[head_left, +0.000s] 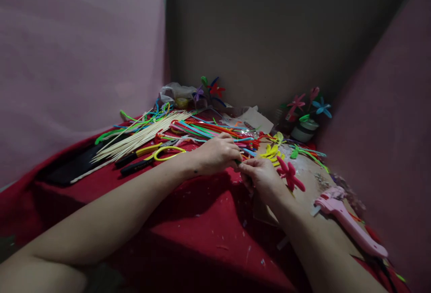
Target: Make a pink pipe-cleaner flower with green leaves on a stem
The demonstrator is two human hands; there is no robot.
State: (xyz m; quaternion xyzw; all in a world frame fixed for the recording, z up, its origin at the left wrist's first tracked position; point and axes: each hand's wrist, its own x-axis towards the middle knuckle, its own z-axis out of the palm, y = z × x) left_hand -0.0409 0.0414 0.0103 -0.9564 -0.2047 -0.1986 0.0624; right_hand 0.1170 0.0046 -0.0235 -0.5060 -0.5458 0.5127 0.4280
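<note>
A: Where did the green piece (pixel 237 162) lie?
B: Between the left hand (pixel 220 151) and right hand (pixel 261 175), brought together and pinched on it at the fingertips; its long axis was hidden, neither hand clearly nearer.

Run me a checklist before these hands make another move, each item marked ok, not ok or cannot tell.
1. Left hand and right hand together at the small green piece: ok.
2. Grip on that piece firm: cannot tell; the fingers hide most of it.
3. Glue gun apart from both hands: ok, it lies off to the right.
4. Glue gun cool: cannot tell from the picture.
5. Space around the right hand clear: not ok; a pink-red flower sits close by.
6. Pale sticks neatly bundled: not ok, they lie loosely fanned.
</note>
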